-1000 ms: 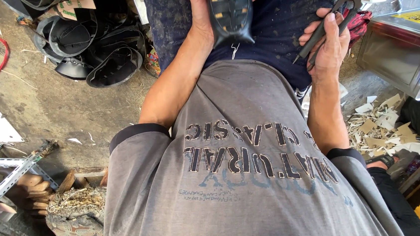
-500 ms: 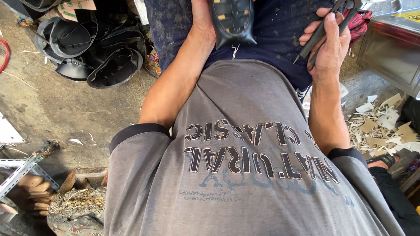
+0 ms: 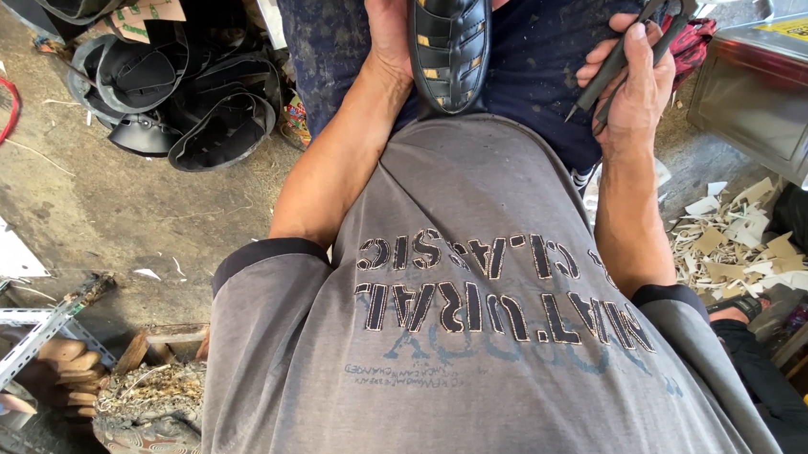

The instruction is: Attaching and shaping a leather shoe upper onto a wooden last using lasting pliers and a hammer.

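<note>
A black woven leather shoe upper (image 3: 450, 41) on a wooden last rests toe-down on my lap, against my grey shirt. My left hand (image 3: 395, 21) holds it from the left side, fingers wrapped behind it. My right hand (image 3: 631, 79) grips dark metal pincers (image 3: 666, 9) by the handles, with the jaws pointing up and away near the top edge. The pincers are apart from the shoe, to its right.
A pile of black shoe uppers (image 3: 173, 101) lies on the concrete floor at upper left. A metal box (image 3: 778, 101) stands at right, with pale scraps (image 3: 741, 239) below it. A metal rack (image 3: 10, 354) and wooden lasts (image 3: 69, 364) are at lower left.
</note>
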